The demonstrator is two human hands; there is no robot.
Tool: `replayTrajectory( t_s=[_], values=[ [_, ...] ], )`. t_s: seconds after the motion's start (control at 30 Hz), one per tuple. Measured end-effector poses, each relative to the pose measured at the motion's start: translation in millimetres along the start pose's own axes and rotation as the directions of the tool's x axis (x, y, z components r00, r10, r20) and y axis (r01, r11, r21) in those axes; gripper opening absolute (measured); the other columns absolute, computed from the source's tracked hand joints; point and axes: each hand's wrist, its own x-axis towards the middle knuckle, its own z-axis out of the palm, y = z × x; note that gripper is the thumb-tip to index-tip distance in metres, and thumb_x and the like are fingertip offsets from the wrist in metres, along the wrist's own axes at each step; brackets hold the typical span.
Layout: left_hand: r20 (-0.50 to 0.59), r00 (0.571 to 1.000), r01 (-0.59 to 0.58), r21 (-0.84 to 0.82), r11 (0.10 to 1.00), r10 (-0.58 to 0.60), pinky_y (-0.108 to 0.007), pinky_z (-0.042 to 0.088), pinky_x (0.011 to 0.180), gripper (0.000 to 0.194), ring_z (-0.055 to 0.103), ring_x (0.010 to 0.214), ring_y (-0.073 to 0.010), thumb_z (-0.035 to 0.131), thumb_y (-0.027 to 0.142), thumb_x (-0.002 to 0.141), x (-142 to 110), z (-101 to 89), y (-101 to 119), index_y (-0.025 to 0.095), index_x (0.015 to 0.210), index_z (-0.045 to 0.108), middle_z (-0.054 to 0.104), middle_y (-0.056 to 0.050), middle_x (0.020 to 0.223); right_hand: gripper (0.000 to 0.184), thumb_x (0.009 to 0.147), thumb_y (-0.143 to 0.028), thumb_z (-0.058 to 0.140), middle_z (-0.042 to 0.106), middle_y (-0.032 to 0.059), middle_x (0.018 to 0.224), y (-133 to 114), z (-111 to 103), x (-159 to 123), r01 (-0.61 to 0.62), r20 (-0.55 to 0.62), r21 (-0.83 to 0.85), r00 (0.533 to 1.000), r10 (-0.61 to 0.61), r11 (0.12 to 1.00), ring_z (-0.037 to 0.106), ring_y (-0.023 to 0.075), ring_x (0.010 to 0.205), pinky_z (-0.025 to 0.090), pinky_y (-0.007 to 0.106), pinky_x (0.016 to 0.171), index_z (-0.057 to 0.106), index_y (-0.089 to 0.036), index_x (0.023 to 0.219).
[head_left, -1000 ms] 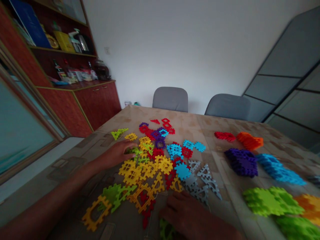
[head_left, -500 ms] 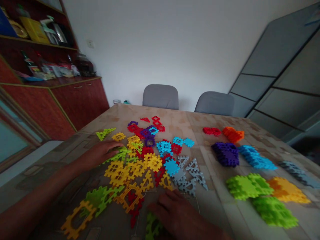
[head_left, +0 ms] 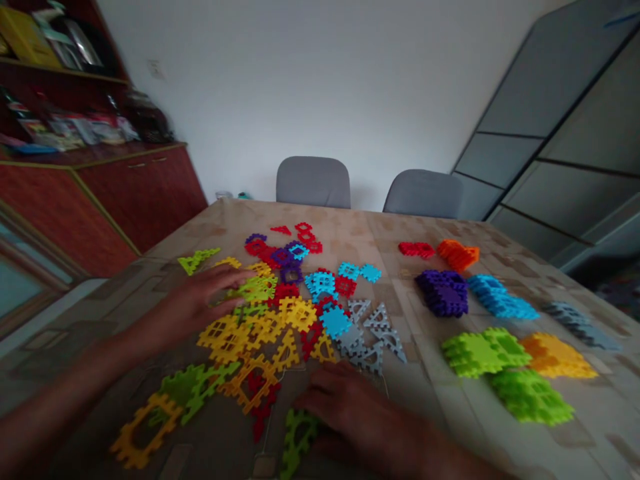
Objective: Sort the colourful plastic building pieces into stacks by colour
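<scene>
plastic waffle-block pieces [head_left: 298, 315]: a loose spread of mixed colours (yellow, red, sky blue, grey, purple, lime), lying mostly flat and partly overlapping on the near middle of the table
table [head_left: 350, 223]: covered in a beige patterned cloth, with all the pieces lying on it
left hand [head_left: 195, 310]: palm down at the left side of the spread, open, with the fingers [head_left: 233, 275] stretched out and slightly apart; no closed grip shows
lime piece [head_left: 255, 289]: directly under the left hand's fingertips, among yellow pieces
right hand [head_left: 345, 403]: palm down at the near edge of the spread, open, with the fingers [head_left: 325, 380] loosely curled and nothing visibly held
grey triangular pieces [head_left: 367, 347]: just beyond the right hand's fingertips
green piece [head_left: 297, 440]: just beside the right hand, on its left, standing out from the near edge of the spread
colour stacks: to the right of the spread, well apart from both hands, in red [head_left: 417, 249], orange [head_left: 457, 253], purple [head_left: 443, 293], blue [head_left: 500, 305], grey [head_left: 580, 325], lime [head_left: 485, 351], amber [head_left: 557, 355] and green [head_left: 530, 397]
behind the table: two grey chairs [head_left: 313, 182] [head_left: 424, 193] against the wall, and a red-brown wooden cabinet [head_left: 145, 193] at the left
</scene>
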Motion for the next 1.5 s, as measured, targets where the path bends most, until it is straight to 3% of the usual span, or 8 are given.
replayTrajectory(
  t_s=[0.17,0.47,0.7,0.87,1.03,1.2,1.33,1.5],
  values=[
    [-0.015,0.988,-0.157,-0.115,0.981,0.156,-0.035,0.048,0.104,0.043,0.065,0.118,-0.0239,0.053,0.038,0.103,-12.5,6.7,50.8,0.028,0.145,0.053,0.066,-0.004,0.136,0.049,0.084,-0.023,0.080,0.068,0.0044,0.118,8.3,-4.6,-6.6,-0.031,-0.023,0.052,0.999,0.032,0.998,0.062,0.0218,0.109,0.048,0.030,0.094,0.061,-0.022,0.129],
    [0.108,0.992,-0.044,-0.145,0.988,0.060,-0.038,0.057,0.098,0.062,0.069,0.115,-0.0269,0.074,0.024,0.085,-65.0,49.8,119.7,0.038,0.142,0.054,0.068,-0.002,0.135,0.015,0.092,-0.010,0.063,0.072,0.0047,0.100,19.3,-22.5,-10.6,-0.184,-0.235,0.087,0.951,0.200,0.979,0.066,0.0188,0.093,0.050,0.029,0.082,0.070,-0.019,0.101],
    [0.262,0.963,-0.046,-0.059,0.997,0.060,-0.041,0.064,0.082,0.076,0.074,0.101,-0.0307,0.079,0.021,0.077,-77.4,72.5,144.1,0.032,0.146,0.049,0.074,-0.008,0.123,0.026,0.090,-0.023,0.073,0.072,0.0050,0.110,-2.0,-24.9,-16.4,-0.166,-0.057,0.070,0.984,0.170,0.984,0.065,0.0223,0.104,0.049,0.033,0.091,0.070,-0.022,0.115],
    [0.119,0.982,-0.143,-0.040,0.989,0.147,-0.036,0.065,0.074,0.079,0.076,0.092,-0.0296,0.082,0.030,0.078,-82.7,81.7,135.7,0.027,0.147,0.046,0.076,-0.010,0.117,0.055,0.077,-0.030,0.088,0.070,0.0037,0.119,-11.0,-23.0,-12.8,-0.081,-0.003,0.033,0.997,0.081,0.996,0.061,0.0243,0.112,0.043,0.036,0.104,0.065,-0.025,0.127],
    [-0.041,0.980,-0.197,-0.050,0.979,0.195,-0.030,0.063,0.073,0.051,0.077,0.088,-0.0245,0.070,0.036,0.090,-83.3,79.7,135.3,0.027,0.138,0.052,0.078,-0.006,0.111,0.041,0.083,-0.021,0.080,0.070,0.0040,0.119,-8.7,-16.4,-7.5,-0.096,0.034,-0.046,0.995,0.098,0.994,0.061,0.0236,0.109,0.046,0.035,0.099,0.067,-0.022,0.122],
    [-0.078,0.976,-0.211,-0.105,0.972,0.204,-0.027,0.060,0.073,0.030,0.075,0.082,-0.0197,0.049,0.028,0.103,-71.9,60.3,128.3,0.028,0.130,0.061,0.078,-0.002,0.101,0.034,0.088,-0.014,0.072,0.068,0.0042,0.126,-8.2,-17.3,-7.4,-0.070,0.032,-0.013,0.997,0.070,0.997,0.057,0.0238,0.124,0.041,0.036,0.109,0.067,-0.023,0.121],
    [0.010,0.997,-0.079,-0.122,0.989,0.081,-0.030,0.057,0.086,0.030,0.072,0.102,-0.0230,0.054,0.031,0.100,-52.4,21.6,76.3,0.030,0.128,0.066,0.076,-0.004,0.116,0.050,0.080,-0.018,0.082,0.066,0.0081,0.133,-12.5,-17.5,-8.7,-0.108,0.025,-0.043,0.994,0.110,0.993,0.058,0.0277,0.124,0.042,0.039,0.110,0.065,-0.022,0.127],
    [0.044,0.992,0.125,-0.105,0.987,-0.121,-0.030,0.057,0.081,0.031,0.073,0.094,-0.0235,0.055,0.036,0.097,-50.7,-14.8,3.2,0.021,0.121,0.068,0.075,-0.003,0.115,0.070,0.076,-0.019,0.086,0.065,0.0115,0.131,-13.8,-6.6,-4.8,-0.091,0.073,-0.118,0.992,0.101,0.989,0.061,0.0318,0.117,0.049,0.044,0.102,0.057,-0.020,0.139]
  ],
)
